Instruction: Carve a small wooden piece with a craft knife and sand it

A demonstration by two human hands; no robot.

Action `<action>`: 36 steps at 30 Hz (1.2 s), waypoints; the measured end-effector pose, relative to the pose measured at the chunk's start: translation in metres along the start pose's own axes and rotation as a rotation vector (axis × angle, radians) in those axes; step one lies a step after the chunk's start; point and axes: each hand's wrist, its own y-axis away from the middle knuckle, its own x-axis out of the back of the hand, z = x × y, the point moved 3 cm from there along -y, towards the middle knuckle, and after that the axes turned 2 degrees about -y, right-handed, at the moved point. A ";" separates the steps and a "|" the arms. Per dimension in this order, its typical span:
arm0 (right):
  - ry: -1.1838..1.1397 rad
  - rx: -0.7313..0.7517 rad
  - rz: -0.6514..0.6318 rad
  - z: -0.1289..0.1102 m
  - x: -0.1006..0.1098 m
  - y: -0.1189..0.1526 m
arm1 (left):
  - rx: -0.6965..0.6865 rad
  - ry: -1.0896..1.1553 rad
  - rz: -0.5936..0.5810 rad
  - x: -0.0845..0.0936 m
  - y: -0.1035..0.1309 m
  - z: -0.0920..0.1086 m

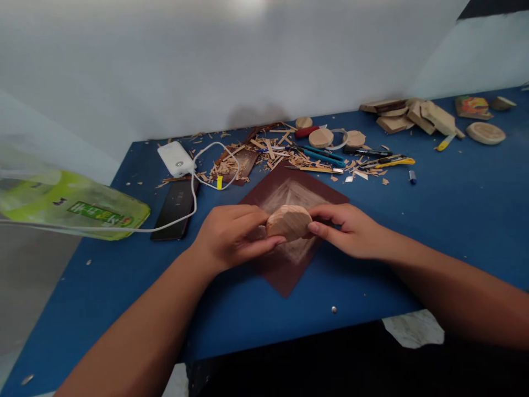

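Observation:
Between my two hands is a rounded wooden disc [289, 223], tilted so that its flat face shows. My left hand [233, 234] pinches its left edge with thumb and fingers. On the opposite edge, the thumb and fingertips of my right hand [347, 229] grip it too. Beneath the disc lies a dark brown sheet of sandpaper [285, 278], turned cornerwise, with pale dust rubbed over its middle. Whether the disc touches the sheet I cannot tell.
Wood shavings [270, 149] litter the back, among cutters [392, 161] and round wooden pieces [321, 137]. Wooden blocks [438, 117] are piled at back right. A phone [173, 212], a cabled white power bank [176, 159] and a green plastic pouch [82, 207] occupy the left.

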 end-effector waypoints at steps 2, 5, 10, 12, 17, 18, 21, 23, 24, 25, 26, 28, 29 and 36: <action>-0.055 -0.032 -0.005 0.001 0.000 0.000 | 0.015 0.016 -0.012 0.000 0.000 -0.001; -0.190 -0.100 -0.017 0.003 0.000 0.002 | 0.037 0.051 -0.022 0.000 0.001 -0.003; -0.388 -0.155 0.002 0.003 0.002 0.003 | 0.127 0.122 0.053 0.003 0.003 -0.008; -0.413 -0.168 0.023 0.004 0.003 0.004 | 0.166 0.202 0.096 0.003 0.003 -0.010; -0.407 -0.189 0.032 0.005 0.002 0.004 | 0.144 0.311 0.022 -0.005 0.000 -0.010; -0.401 -0.189 0.028 0.005 0.002 0.004 | 0.123 0.296 0.000 -0.008 0.000 -0.009; -0.379 -0.188 0.014 0.005 0.001 0.003 | 0.099 0.255 -0.037 -0.013 0.000 -0.009; -0.357 -0.189 0.009 0.005 0.001 0.003 | 0.109 0.237 -0.038 -0.015 0.000 -0.009; -0.345 -0.188 0.007 0.005 0.001 0.003 | 0.109 0.229 -0.033 -0.015 0.000 -0.009; -0.334 -0.185 0.006 0.005 0.001 0.003 | 0.105 0.222 -0.025 -0.014 -0.001 -0.008; -0.325 -0.182 0.003 0.005 0.001 0.003 | 0.098 0.217 -0.017 -0.014 -0.001 -0.008; -0.316 -0.179 -0.002 0.005 0.002 0.003 | 0.085 0.208 -0.004 -0.013 -0.002 -0.007; -0.314 -0.177 -0.004 0.005 0.002 0.003 | 0.080 0.205 -0.001 -0.013 -0.002 -0.007; -0.314 -0.171 -0.015 0.005 0.002 0.003 | 0.069 0.177 -0.007 -0.011 -0.001 -0.005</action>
